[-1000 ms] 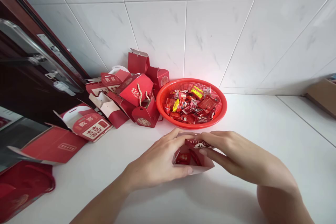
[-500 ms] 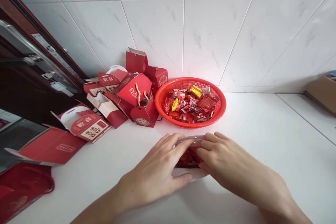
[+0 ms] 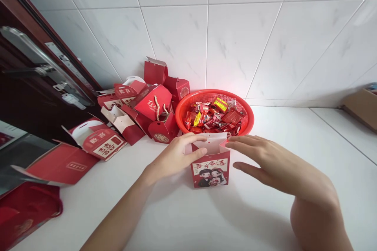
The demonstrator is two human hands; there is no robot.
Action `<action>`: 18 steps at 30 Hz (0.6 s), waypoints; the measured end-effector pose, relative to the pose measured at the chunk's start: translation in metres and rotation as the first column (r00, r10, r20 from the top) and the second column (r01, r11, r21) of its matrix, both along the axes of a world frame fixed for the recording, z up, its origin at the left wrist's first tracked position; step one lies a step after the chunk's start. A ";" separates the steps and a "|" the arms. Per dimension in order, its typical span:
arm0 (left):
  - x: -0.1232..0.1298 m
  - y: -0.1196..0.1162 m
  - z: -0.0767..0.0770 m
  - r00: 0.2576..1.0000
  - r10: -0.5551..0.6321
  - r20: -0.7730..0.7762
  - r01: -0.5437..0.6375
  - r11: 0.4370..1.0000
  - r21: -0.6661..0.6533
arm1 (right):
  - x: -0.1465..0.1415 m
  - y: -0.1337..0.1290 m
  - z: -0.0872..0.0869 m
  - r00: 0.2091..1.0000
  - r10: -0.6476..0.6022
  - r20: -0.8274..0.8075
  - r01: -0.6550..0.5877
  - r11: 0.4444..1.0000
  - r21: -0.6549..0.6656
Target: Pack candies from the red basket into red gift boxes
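A small red paper gift box (image 3: pixel 211 170) stands upright on the white counter, its top flaps raised and apart. Its front carries a cartoon couple and Chinese lettering; what lies deep inside is hidden. At the box's upper left corner is my left hand (image 3: pixel 173 157), fingers and thumb apart, their tips at the rim. My right hand (image 3: pixel 262 159) is open on the other side, its stretched fingertips by the right flap and its thumb away from the box. Right behind the box sits a red plastic basket (image 3: pixel 249 119) full of wrapped candies (image 3: pixel 213 115).
Several red gift boxes (image 3: pixel 153 102) are piled at the back left against the tiled wall. More boxes (image 3: pixel 104 145) line the counter's left side, down to a dark red one (image 3: pixel 26 211) nearest me. A brown cardboard box (image 3: pixel 361 104) stands at the far right.
The gift box now stands upright with its picture side facing me. Its flaps, held between both hands before, are apart. My hands have loosened and moved apart.
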State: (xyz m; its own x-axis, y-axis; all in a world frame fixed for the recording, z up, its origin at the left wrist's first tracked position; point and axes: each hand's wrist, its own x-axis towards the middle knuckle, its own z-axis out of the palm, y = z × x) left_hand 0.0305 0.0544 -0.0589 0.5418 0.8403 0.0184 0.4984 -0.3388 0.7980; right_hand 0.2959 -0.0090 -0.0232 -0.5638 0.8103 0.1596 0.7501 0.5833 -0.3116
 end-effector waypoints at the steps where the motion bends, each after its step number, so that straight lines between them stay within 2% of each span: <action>1: -0.001 0.002 0.001 1.000 -0.013 0.003 0.013 1.000 0.003 | 0.003 0.002 0.000 1.000 -0.014 0.010 0.014 1.000 -0.003; 7: -0.007 0.003 0.006 0.992 -0.120 -0.046 0.122 0.992 0.042 | 0.009 0.013 -0.004 0.999 -0.052 -0.016 0.050 0.993 -0.103; 14: -0.006 0.009 0.001 0.996 -0.033 0.087 0.029 0.999 0.042 | 0.008 0.029 -0.010 0.990 -0.113 -0.079 0.095 0.974 -0.204; 18: -0.009 0.010 0.002 0.972 0.049 0.231 -0.060 0.997 0.043 | 0.007 0.038 -0.012 0.965 -0.061 -0.256 -0.009 0.965 -0.261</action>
